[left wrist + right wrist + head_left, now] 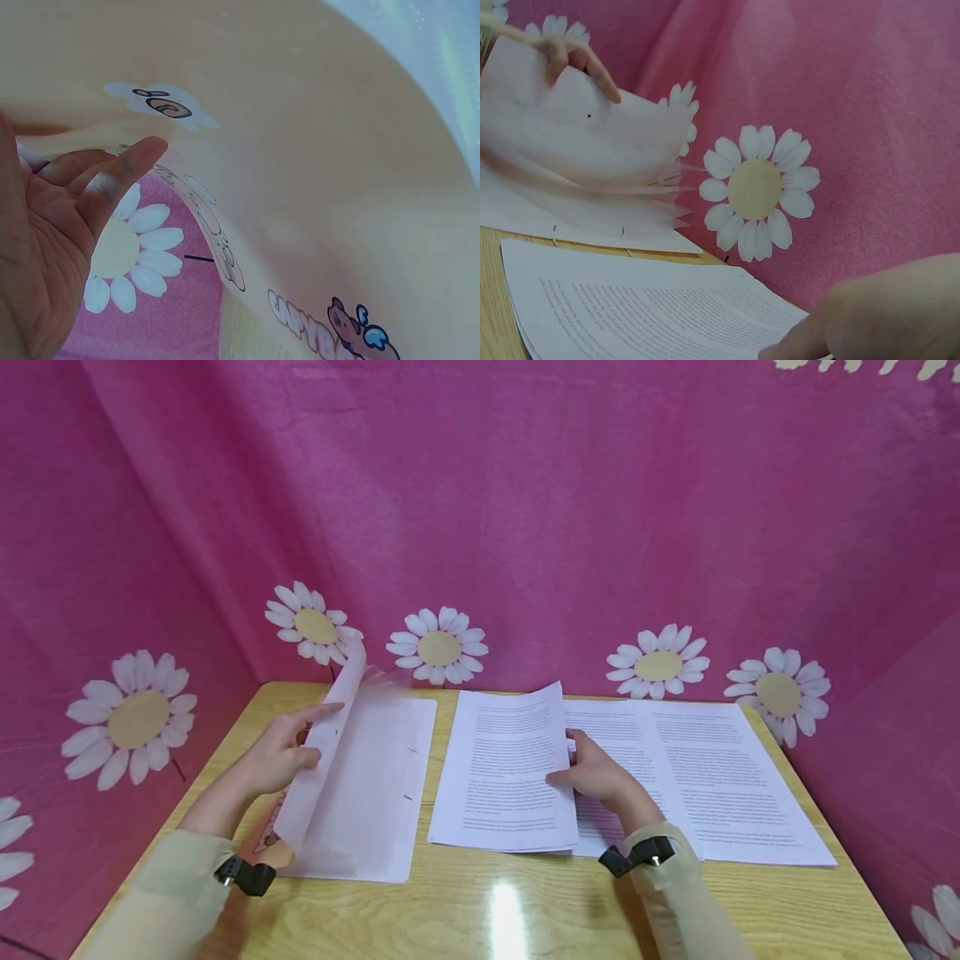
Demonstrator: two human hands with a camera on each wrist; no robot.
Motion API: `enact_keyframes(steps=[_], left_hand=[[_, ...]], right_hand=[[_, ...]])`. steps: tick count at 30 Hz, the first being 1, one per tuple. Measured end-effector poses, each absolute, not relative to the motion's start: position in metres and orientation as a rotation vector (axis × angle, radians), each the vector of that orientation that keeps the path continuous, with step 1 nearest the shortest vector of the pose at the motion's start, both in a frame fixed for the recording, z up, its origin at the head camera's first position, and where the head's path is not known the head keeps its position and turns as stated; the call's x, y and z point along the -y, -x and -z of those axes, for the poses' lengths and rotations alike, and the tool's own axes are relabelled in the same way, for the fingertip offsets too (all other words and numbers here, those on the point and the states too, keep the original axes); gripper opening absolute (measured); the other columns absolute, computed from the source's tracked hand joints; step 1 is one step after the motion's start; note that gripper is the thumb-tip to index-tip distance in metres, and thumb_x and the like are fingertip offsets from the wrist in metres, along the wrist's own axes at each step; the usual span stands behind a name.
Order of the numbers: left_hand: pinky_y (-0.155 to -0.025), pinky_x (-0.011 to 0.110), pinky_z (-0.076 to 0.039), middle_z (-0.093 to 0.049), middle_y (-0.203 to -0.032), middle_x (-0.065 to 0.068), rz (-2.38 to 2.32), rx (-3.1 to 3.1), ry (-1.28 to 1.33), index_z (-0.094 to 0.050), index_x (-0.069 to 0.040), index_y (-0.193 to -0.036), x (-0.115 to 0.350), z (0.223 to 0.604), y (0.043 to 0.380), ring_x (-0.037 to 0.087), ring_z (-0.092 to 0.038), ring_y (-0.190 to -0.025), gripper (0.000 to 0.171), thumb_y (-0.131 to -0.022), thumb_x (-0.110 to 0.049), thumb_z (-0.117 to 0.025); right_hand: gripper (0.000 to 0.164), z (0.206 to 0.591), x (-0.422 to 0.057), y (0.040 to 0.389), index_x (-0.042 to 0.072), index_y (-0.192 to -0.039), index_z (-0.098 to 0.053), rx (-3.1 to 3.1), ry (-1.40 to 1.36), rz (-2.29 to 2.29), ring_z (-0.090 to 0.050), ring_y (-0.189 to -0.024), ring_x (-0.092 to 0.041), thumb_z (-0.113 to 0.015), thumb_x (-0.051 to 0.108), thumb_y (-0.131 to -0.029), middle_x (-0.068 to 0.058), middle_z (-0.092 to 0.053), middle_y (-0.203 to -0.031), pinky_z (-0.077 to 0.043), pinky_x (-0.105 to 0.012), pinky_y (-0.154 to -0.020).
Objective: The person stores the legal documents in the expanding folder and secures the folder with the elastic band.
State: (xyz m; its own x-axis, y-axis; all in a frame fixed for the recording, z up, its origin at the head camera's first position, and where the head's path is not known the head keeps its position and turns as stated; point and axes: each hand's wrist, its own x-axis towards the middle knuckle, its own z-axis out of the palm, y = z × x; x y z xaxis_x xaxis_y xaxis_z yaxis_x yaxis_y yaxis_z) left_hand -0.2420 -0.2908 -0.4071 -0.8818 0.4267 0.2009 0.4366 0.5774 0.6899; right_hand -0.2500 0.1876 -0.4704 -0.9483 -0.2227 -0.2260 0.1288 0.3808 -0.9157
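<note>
A folder (378, 810) with thin translucent leaves and metal prongs lies open at the left of the table. My left hand (273, 756) pinches its raised, bent front cover (318, 781), fingers over the edge. In the left wrist view, the outside of that cover (300, 150) is tan with cartoon animals and lettering. My right hand (600, 774) grips the right edge of a stack of printed sheets (517, 768), thumb on top. The stack's right side is lifted and slightly curved. More printed pages (720, 777) lie beneath and to its right; the hand hides part of them.
The wooden table (442, 902) shows in front of the papers. A pink cloth (525, 527) with white daisies hangs close behind the table and along both sides. Each wrist carries a black strap-on device (247, 874).
</note>
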Motion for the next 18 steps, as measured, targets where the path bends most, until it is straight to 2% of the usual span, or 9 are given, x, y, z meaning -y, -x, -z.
enact_keyframes(steps=[4, 9, 14, 18], left_hand=[[-0.074, 0.039, -0.052, -0.046, -0.157, 0.028, 1.216, 2.782, 0.758, -0.047, 0.006, -0.154, 0.291, 0.407, 0.241, 0.04, -0.053, -0.114, 0.075, -0.081, 0.014, -0.056], [-0.078, 0.042, -0.051, -0.045, -0.158, 0.027, 1.194, 2.786, 0.756, -0.047, 0.006, -0.154, 0.292, 0.406, 0.241, 0.04, -0.051, -0.117, 0.074, -0.081, 0.014, -0.056], [-0.08, 0.042, -0.051, -0.046, -0.157, 0.027, 1.186, 2.78, 0.767, -0.048, 0.007, -0.154, 0.291, 0.406, 0.241, 0.039, -0.052, -0.117, 0.074, -0.081, 0.013, -0.056], [-0.08, 0.041, -0.052, -0.046, -0.157, 0.028, 1.197, 2.771, 0.769, -0.048, 0.007, -0.153, 0.29, 0.406, 0.241, 0.039, -0.052, -0.119, 0.074, -0.08, 0.013, -0.056]], right_hand=[[0.102, 0.472, -0.192, 0.248, -0.001, -0.166, -0.006, -2.21, 0.153, 1.708, -0.07, -0.104, -0.03, -0.072, -0.005, -0.089, -0.032, -0.064, -0.13, -0.057, -0.037, -0.085], [0.11, 0.474, -0.201, 0.247, 0.01, -0.17, 0.001, -2.105, 0.161, 1.747, -0.07, -0.099, -0.027, -0.072, -0.005, -0.09, -0.029, -0.065, -0.13, -0.056, -0.037, -0.081], [0.11, 0.477, -0.208, 0.246, 0.015, -0.171, -0.001, -2.089, 0.171, 1.747, -0.07, -0.096, -0.026, -0.071, -0.007, -0.09, -0.028, -0.066, -0.124, -0.057, -0.037, -0.077], [0.103, 0.479, -0.208, 0.245, 0.011, -0.17, -0.01, -2.098, 0.187, 1.731, -0.071, -0.095, -0.026, -0.071, -0.008, -0.09, -0.027, -0.068, -0.122, -0.058, -0.036, -0.077]])
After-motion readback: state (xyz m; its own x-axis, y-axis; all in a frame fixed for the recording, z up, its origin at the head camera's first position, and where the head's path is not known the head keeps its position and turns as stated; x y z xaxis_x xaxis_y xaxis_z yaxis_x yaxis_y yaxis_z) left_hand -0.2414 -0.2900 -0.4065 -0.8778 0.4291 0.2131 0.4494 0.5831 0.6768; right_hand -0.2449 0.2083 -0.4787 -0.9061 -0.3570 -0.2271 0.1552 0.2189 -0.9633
